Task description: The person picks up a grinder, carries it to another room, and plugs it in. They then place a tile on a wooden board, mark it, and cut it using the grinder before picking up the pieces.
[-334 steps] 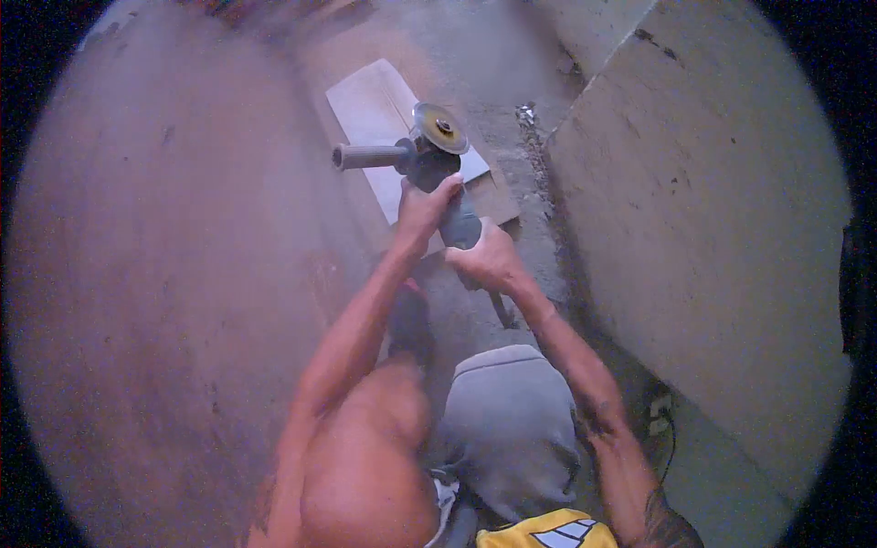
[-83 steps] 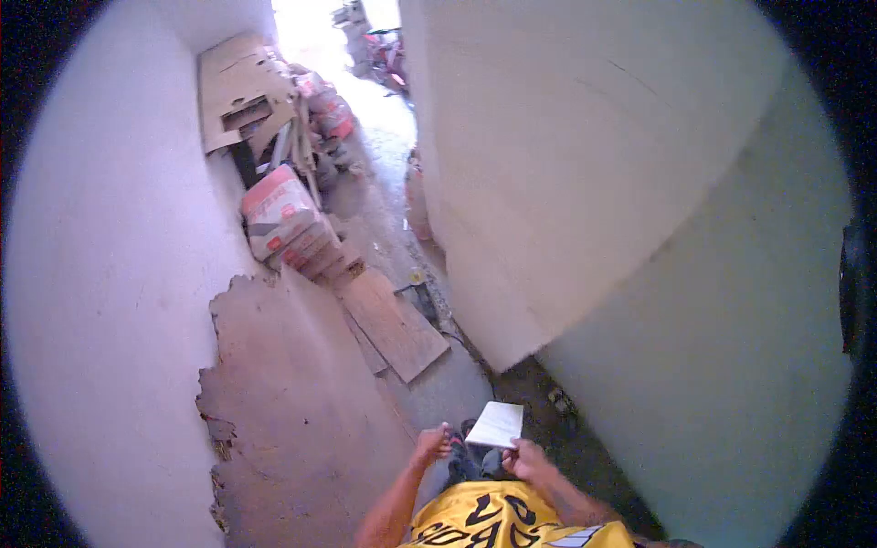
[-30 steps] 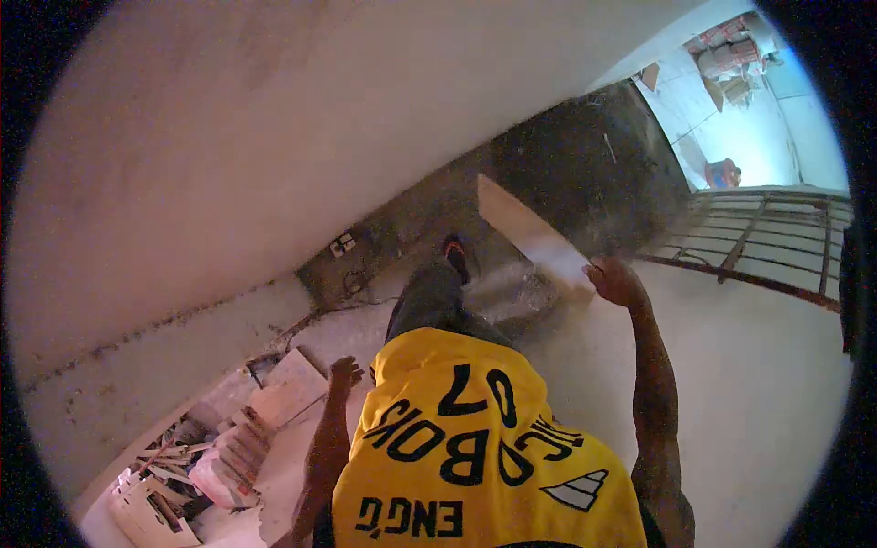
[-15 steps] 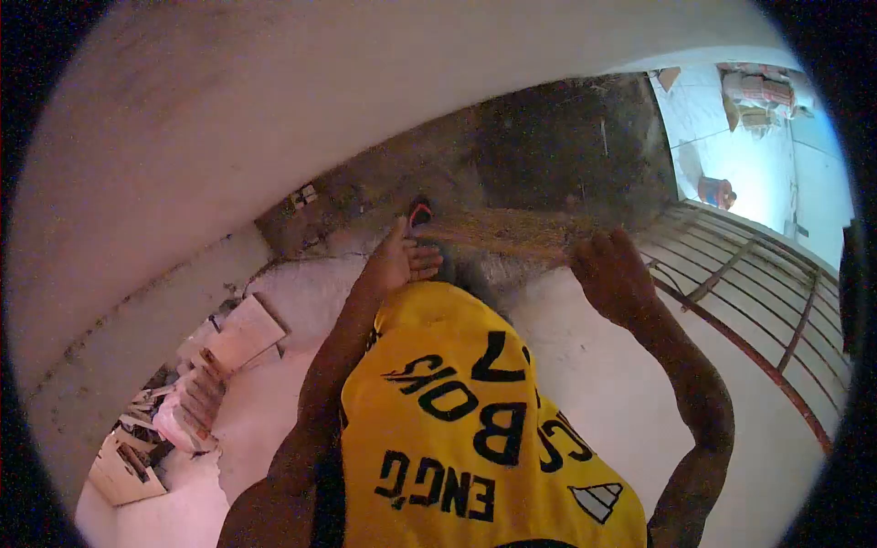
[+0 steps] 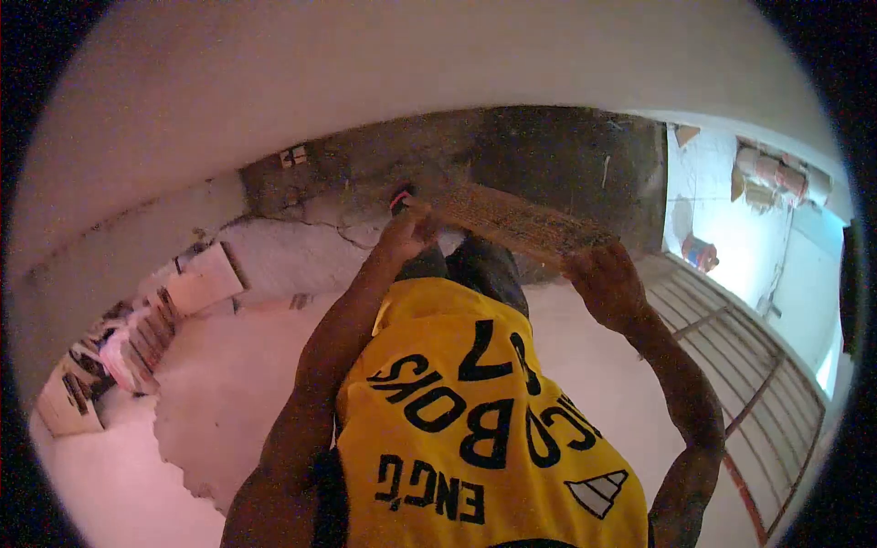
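A long, rough brown board (image 5: 521,221) spans the space between my two hands, tilted down toward the right. My right hand (image 5: 603,281) is closed round its right end. At the board's left end is my left hand (image 5: 408,233), its fingers bent against the board and partly hidden in the dim light. Just beyond that hand shows a dark shoe or sandal with a red strap (image 5: 399,200). The front of my yellow shirt (image 5: 457,393) with black letters fills the lower middle.
Metal bars (image 5: 740,356) lean at the right. Beyond them, a bucket (image 5: 700,253) and sacks (image 5: 776,173) stand on bright tiles. Stacked boards and scraps (image 5: 137,342) lie at the left. A pale wall (image 5: 438,55) curves across the top.
My left hand has gone from spread fingers beside the board to bent fingers at its end. The board now slants down to the right. The whole view has shifted with the head.
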Tool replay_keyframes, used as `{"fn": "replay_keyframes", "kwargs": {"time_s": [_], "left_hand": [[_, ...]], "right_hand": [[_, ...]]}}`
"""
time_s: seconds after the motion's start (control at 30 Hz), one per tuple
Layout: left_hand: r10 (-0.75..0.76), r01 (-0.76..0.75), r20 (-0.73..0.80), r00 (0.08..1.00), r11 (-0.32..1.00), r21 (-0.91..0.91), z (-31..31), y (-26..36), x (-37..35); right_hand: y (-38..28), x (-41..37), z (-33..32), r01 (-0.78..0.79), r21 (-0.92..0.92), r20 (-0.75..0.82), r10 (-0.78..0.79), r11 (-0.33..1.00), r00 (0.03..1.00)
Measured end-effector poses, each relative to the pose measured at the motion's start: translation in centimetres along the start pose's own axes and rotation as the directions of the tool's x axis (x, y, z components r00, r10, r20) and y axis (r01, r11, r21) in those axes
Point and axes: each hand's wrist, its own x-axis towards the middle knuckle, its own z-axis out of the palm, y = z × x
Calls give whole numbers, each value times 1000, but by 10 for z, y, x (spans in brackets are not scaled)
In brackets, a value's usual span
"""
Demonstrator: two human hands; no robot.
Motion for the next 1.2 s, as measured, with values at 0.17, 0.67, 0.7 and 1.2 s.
{"fn": "replay_keyframes", "kwargs": {"time_s": [0.17,0.67,0.7,1.2], "left_hand": [[175,-108,-212,962,950,292,32,7,6],[243,-345,-695,676,938,-7,80,-26,12],[222,-353,-708,671,935,-41,81,-25,10],[105,-473,-834,542,858,-199,67,-87,-26]], "right_hand": [[51,-14,30,-31,-46,257,41,998,965],[187,44,122,43,97,-87,-34,994,996],[188,56,126,-39,187,-71,53,982,996],[175,97,128,319,-64,-63,-323,946,944]]}}
